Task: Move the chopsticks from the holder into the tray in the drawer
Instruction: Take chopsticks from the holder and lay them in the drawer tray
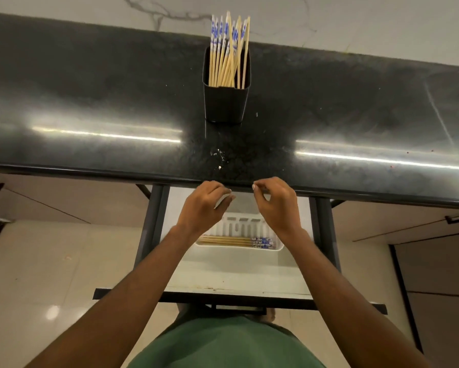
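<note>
Pale wooden chopsticks (229, 49) with blue-patterned tops are stood in a black squarish holder (225, 102) on the speckled counter (90, 88), a few laid in the white tray (239, 248), while the left hand (204, 205) and right hand (274, 203) are held above it, fingers loosely curled, nothing visibly pinched.

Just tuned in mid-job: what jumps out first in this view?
The black holder stands at the back of the dark counter, still bristling with chopsticks. Below the counter edge the drawer is open, and a white tray in it already holds a few chopsticks lying flat. The left hand and right hand hover over the tray, fingers curled; neither visibly holds a chopstick.
</note>
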